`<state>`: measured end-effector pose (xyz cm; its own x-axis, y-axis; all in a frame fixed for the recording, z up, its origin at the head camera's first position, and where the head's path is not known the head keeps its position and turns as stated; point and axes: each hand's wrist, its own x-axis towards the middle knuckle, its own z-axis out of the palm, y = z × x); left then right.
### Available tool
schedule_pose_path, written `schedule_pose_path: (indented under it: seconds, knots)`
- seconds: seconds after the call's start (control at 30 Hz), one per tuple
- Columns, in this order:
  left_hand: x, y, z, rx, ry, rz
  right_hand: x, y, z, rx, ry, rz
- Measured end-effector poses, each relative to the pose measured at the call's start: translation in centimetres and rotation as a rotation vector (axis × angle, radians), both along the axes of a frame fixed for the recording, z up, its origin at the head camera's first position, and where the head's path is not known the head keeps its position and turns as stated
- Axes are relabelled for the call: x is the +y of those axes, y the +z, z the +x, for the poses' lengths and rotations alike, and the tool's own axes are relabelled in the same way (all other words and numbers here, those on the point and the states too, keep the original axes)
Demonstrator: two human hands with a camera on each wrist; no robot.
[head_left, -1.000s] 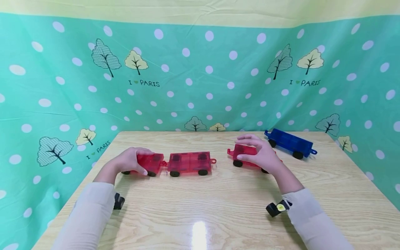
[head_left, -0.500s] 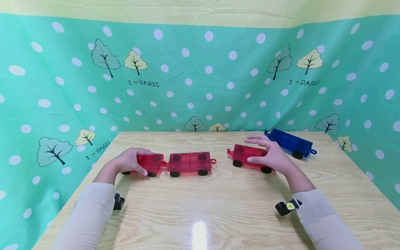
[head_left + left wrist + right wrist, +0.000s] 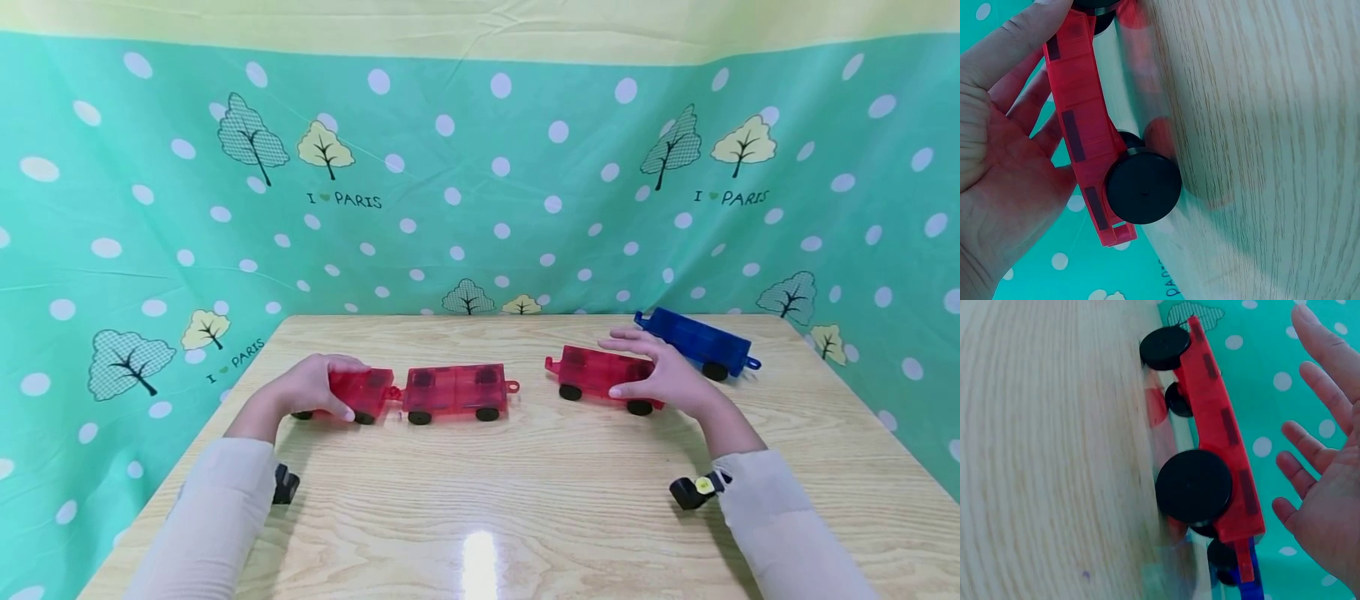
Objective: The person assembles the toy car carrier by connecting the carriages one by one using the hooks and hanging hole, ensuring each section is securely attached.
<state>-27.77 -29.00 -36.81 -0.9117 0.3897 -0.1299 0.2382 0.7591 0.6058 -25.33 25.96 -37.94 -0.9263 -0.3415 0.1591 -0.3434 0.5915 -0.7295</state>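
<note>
My left hand (image 3: 306,388) grips a translucent red toy train car (image 3: 364,388) at the left, thumb along its near side and fingers over the top. In the left wrist view this car (image 3: 1079,112) stands on its black wheels. Its hook end meets a second red train car (image 3: 455,389), whose ring end points right. Farther right, a third red train car (image 3: 592,372) stands apart, hook toward the left. My right hand (image 3: 666,377) is over its right end. In the right wrist view that hand's fingers are spread, with a gap between them and the car (image 3: 1219,434).
A blue train car (image 3: 701,343) stands slanted behind my right hand, near the back of the wooden table (image 3: 420,492). A green dotted cloth (image 3: 480,192) hangs along the back and sides. Black wrist cameras (image 3: 692,492) hang below the sleeves.
My right hand has slid right along the third red car, uncovering more of it and its near right wheel. The left hand and all the cars have stayed in place.
</note>
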Motion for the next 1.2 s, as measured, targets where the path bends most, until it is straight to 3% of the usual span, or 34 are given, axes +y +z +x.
schedule_pose_path:
  seconds: [0.47, 0.93, 1.2]
  knots:
    - [0.0, -0.1, 0.0, 0.007, -0.005, -0.005, 1.1, -0.7, -0.8, -0.048, -0.059, 0.143]
    - [-0.2, -0.1, -0.1, 0.004, 0.016, -0.017, 1.7, -1.9, -1.3, -0.101, -0.065, 0.154]
    - [-0.1, -0.3, -0.1, 0.015, 0.014, -0.049, 1.3, -2.2, -1.5, -0.064, -0.076, 0.145]
